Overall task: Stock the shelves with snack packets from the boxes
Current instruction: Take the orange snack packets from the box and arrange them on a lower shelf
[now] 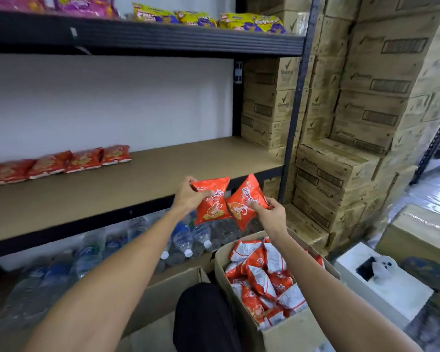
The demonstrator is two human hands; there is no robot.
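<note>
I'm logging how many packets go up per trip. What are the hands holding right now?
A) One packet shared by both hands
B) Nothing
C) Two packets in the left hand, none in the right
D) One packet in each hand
D: the left hand grips one red packet and the right hand grips a second packet.

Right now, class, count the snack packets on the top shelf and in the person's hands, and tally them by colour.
Pink foil snack packets on the black top shelf: 2
Yellow foil snack packets on it: 3
Red foil snack packets, one in the left hand, one in the right hand: 2
Total: 7
</note>
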